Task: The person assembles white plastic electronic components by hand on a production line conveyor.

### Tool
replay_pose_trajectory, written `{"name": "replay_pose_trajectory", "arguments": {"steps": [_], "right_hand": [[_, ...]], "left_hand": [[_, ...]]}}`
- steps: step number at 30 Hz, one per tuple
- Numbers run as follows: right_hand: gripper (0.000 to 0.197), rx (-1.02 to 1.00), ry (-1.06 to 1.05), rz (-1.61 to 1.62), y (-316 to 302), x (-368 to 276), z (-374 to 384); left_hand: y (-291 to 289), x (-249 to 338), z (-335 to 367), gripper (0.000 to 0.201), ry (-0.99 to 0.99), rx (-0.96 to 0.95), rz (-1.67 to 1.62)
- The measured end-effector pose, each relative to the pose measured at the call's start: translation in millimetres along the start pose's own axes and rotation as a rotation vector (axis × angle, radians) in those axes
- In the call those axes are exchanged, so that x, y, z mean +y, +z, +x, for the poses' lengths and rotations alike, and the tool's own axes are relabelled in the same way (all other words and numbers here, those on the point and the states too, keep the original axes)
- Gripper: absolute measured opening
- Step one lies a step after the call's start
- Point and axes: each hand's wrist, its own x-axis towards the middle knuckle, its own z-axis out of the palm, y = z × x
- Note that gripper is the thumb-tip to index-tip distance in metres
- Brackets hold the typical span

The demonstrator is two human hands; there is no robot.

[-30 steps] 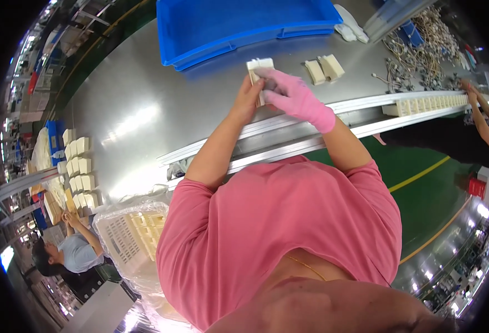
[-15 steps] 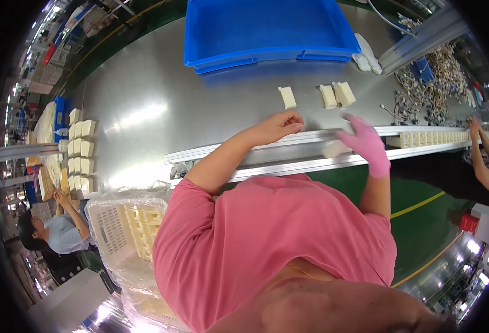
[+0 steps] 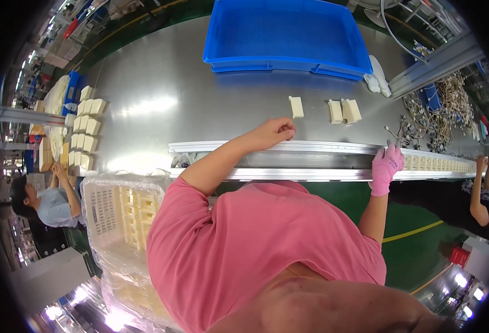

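The person's left hand, bare, rests on the steel worktop just behind the metal rail along its near edge, fingers curled loosely inward and gripping nothing. Just beyond its fingertips lies a single cream block, apart from the hand. To the right of that block sit two more cream blocks, close together. The right hand, in a pink glove, lies on the rail with fingers spread flat, holding nothing; it is touching the left end of a row of cream pieces lined up along the rail.

Farther back on the worktop stands a large blue tray, with a white glove lying at its right corner. A tangle of wires fills the right side. On the far left of the worktop are stacked cream blocks. Below the rail on the left, a white slotted basket lined with clear plastic holds more cream pieces. One person sits at the left edge, and another's arm reaches to the rail at the far right
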Motion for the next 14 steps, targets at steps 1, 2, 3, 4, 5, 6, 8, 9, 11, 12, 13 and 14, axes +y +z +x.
{"name": "replay_pose_trajectory", "arguments": {"steps": [1,2,3,4,5,6,8,9,11,12,13,14], "right_hand": [[0.033,0.085,-0.095,0.079,-0.2,-6.2,2.8],[0.032,0.171,-0.193,0.16,-2.4,-14.6,6.2],[0.031,0.104,-0.246,0.205,-8.3,-23.4,10.2],[0.031,0.104,-0.265,0.211,-9.1,-31.2,14.2],[0.032,0.065,-0.367,0.331,-6.3,-40.6,21.0],[0.032,0.02,-0.466,0.447,-5.4,-49.0,25.5],[0.031,-0.021,-0.593,0.521,-17.5,-70.3,33.7],[0.031,-0.063,-0.699,0.588,-22.0,-80.1,38.2],[0.032,-0.036,-0.88,0.619,-21.6,-98.9,45.5],[0.032,0.004,-1.019,0.647,-23.5,-111.8,44.7],[0.034,-0.212,-1.039,0.619,-34.2,-122.0,43.0],[0.035,-0.255,-1.119,0.62,-35.4,-135.7,41.0]], "left_hand": [[0.5,-0.2,-2.8,0.017,-0.003,0.043,0.011],[1.4,-3.5,-6.0,0.017,-0.006,0.063,0.008],[3.7,-7.8,-7.3,0.017,-0.009,0.151,-0.044],[6.8,-9.9,-9.8,0.018,-0.012,0.244,-0.097],[9.2,-8.9,-13.4,0.018,-0.012,0.273,-0.101],[12.4,-5.4,-18.3,0.017,0.017,0.331,-0.117],[20.1,4.0,-29.6,0.017,0.038,0.433,-0.142],[23.1,10.0,-37.9,0.017,0.005,0.477,-0.104],[29.8,7.2,-56.5,0.017,-0.043,0.581,-0.087],[33.8,2.9,-67.3,0.018,0.02,0.624,-0.137],[37.8,-2.1,-77.0,0.018,0.088,0.666,-0.187],[47.3,-7.4,-96.6,0.018,0.073,0.745,-0.205]]}}
